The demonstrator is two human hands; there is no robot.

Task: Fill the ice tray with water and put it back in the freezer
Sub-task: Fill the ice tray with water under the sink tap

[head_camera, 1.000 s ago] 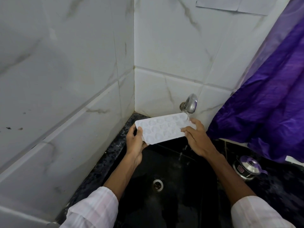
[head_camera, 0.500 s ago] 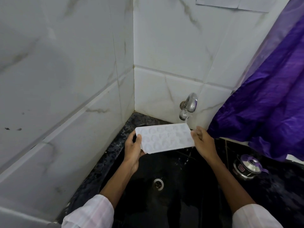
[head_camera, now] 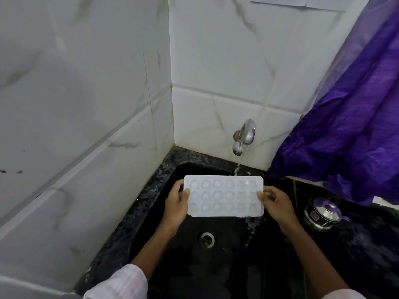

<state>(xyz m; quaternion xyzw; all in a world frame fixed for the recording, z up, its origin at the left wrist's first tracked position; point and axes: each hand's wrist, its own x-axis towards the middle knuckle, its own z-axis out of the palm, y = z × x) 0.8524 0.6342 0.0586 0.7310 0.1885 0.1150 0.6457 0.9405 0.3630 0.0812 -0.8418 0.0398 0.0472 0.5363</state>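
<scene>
The ice tray (head_camera: 223,196) is white plastic, smooth and faintly translucent, with wet glints at its right end. The tap (head_camera: 248,132) is polished, mirror-bright metal. The wall tiles (head_camera: 86,83) are glossy white with grey marble veining. The sink (head_camera: 226,277) is glossy black, and its surround (head_camera: 149,201) is wet, speckled black stone. The drain ring (head_camera: 207,239) is dull metal. The purple cloth (head_camera: 356,126) is creased with a satin sheen. The small pot (head_camera: 322,212) is shiny steel.

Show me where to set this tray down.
Free: the black counter right of the sink, this side of the steel pot. Crowded behind it, where the purple cloth hangs. The sink's left rim by the wall is narrow.
</scene>
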